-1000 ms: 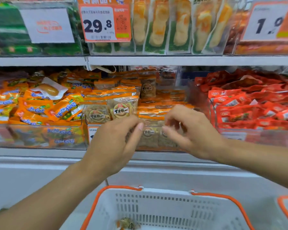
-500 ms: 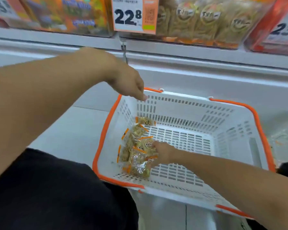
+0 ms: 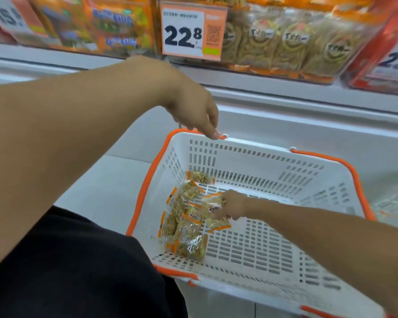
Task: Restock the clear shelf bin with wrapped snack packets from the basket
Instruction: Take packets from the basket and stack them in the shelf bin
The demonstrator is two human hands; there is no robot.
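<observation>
From the head view: one white, orange-rimmed basket [image 3: 260,157] holding roughly seven clear, orange-edged snack packets [image 3: 184,228] heaped in its left corner, right hand [image 3: 231,204] pinching one packet [image 3: 213,203] there, left hand [image 3: 197,113] loosely curled, fingertips at the basket's far rim.

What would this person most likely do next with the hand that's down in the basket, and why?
Probably lift that right hand up toward the clear shelf bin. Its fingers are already curled round a snack packet inside the basket, so the grab looks done. More packets lie loose beside it, and the left hand touches the basket's far rim, seemingly steadying it.
</observation>
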